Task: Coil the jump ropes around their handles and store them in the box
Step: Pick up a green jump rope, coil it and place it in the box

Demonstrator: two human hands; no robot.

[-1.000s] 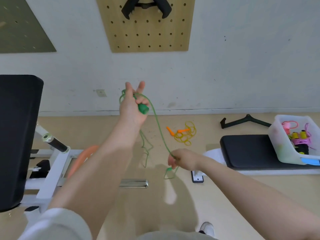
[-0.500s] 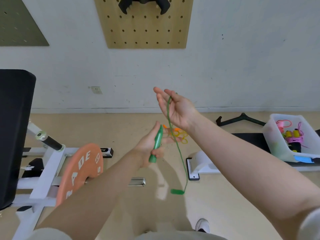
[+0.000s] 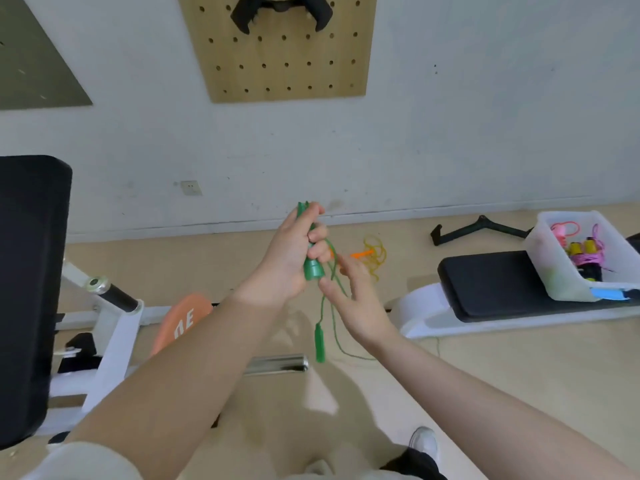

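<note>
Left hand (image 3: 289,261) grips the handle (image 3: 309,252) upright. Cord (image 3: 334,282) hangs just right of it, across the open right hand (image 3: 356,294), which is nearer.

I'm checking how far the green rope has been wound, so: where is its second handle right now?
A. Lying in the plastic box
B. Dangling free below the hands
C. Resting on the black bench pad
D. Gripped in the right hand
B: the second green handle hangs on the cord below both hands, while the left hand grips the first handle and the right hand only guides the cord.
</note>
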